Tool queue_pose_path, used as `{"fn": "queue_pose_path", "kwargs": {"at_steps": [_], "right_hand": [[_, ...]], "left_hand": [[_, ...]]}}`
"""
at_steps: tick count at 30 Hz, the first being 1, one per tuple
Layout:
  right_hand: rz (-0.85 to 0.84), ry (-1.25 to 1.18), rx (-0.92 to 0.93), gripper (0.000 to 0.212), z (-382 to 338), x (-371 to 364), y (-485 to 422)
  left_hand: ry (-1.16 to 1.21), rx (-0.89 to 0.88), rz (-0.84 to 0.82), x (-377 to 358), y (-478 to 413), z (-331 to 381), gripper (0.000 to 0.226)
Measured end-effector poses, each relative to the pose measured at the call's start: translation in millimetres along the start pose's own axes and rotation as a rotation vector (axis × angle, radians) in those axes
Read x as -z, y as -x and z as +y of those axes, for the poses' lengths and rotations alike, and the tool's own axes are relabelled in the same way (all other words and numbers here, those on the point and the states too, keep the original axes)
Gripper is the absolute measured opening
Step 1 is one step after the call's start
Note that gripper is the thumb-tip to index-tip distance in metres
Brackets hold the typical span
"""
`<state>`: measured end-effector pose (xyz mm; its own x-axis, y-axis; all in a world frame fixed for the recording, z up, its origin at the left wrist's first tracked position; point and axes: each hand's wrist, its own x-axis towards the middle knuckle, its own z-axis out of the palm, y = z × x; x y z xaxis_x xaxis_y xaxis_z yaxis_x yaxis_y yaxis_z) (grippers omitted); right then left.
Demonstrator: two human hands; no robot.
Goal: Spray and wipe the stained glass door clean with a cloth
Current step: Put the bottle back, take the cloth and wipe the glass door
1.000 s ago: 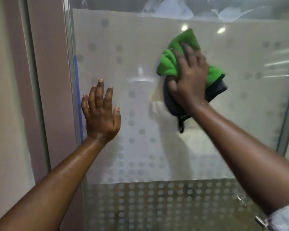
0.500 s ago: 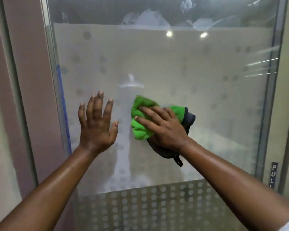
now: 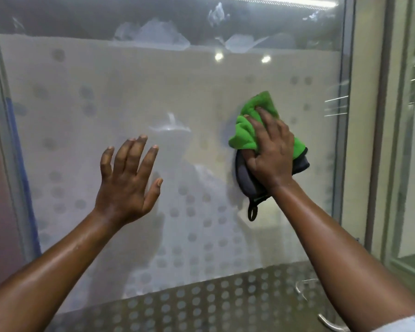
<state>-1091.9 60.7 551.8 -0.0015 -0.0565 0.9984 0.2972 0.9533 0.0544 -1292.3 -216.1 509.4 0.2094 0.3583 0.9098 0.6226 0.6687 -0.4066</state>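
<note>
**Wiping stroke in hand, cloth on the right half of the pane**

The left hand (image 3: 127,180) was held up with its fingers straight and spread, palm toward the glass door (image 3: 134,92), holding nothing. Whether its fingertips met the pane could not be told. To the right of it, past a stretch of frosted, dotted glass, the cloth (image 3: 246,133) lay bunched against the pane, green on top and dark grey beneath, with a small loop hanging below. The right hand (image 3: 271,156) covered it, fingers bent into the green folds and thumb against the grey part, pressing it to the glass. Just right of that hand ran the door's metal edge (image 3: 345,140). Well above both hands, pale smears (image 3: 153,34) showed along the clear band at the top. No spray bottle was in view.

Judged from this, the wiping was the step in hand, with spraying seemingly done for this patch. The next move likely called for firm, even pressure and overlapping strokes out to the metal edge. After that would come a reach upward to the smears above, with the left hand bracing the pane if the door gave.
</note>
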Motion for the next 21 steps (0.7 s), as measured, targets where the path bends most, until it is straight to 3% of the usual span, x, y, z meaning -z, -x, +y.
{"fn": "queue_pose_path", "kwargs": {"at_steps": [12, 21], "right_hand": [[0.039, 0.082, -0.464, 0.059, 124, 44, 68], [0.12, 0.089, -0.941, 0.062, 47, 32, 160]], "left_hand": [[-0.02, 0.014, 0.004, 3, -3, 1, 0.064], [-0.018, 0.017, -0.026, 3, -2, 1, 0.066]]}}
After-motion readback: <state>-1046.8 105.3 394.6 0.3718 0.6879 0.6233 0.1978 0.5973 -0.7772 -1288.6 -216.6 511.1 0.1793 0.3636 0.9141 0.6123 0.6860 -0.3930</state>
